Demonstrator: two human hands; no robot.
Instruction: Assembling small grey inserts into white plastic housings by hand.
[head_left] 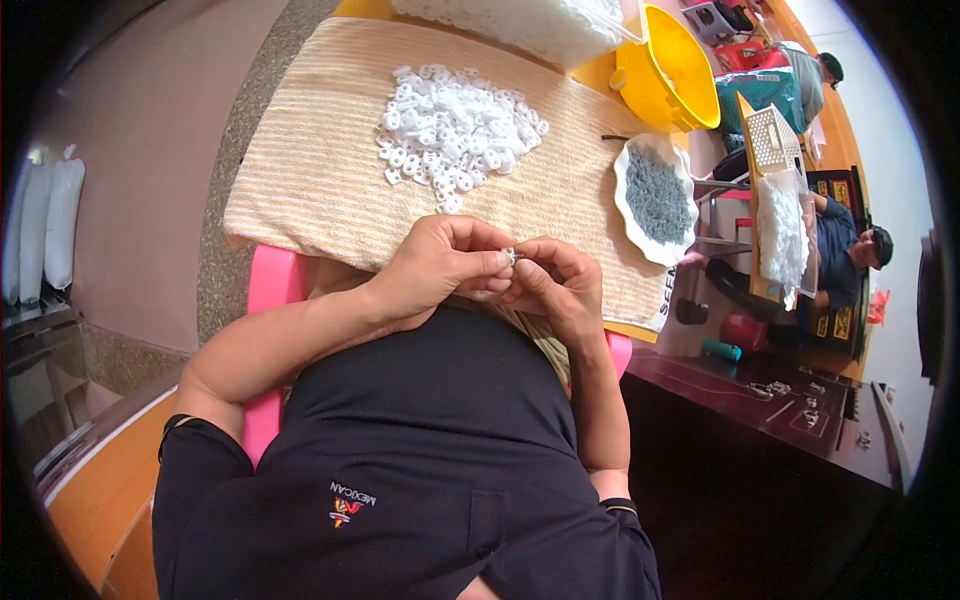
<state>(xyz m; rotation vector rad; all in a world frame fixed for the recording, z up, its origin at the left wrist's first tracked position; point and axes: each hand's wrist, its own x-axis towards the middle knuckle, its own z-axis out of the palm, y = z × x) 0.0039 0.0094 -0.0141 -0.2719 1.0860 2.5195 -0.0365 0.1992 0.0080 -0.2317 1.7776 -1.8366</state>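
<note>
Head view: white part (511, 257) sits mid-frame, over the near edge of the towel (310, 130). Left hand (450, 258) pinches it; right hand (562, 285) is pinched at it from the other side, too small to tell if anything else is gripped. Bare towel runs left of the white pile (455, 130) and between pile and bowl (623, 195). Bowl, full of grey bits (655, 192), lies near the towel's right edge. Clear box (500, 22) and yellow bin (684, 85) line the top. Surface: striped, slightly rumpled towel. Room: pink wall (150, 150) at left, two people at right.
</note>
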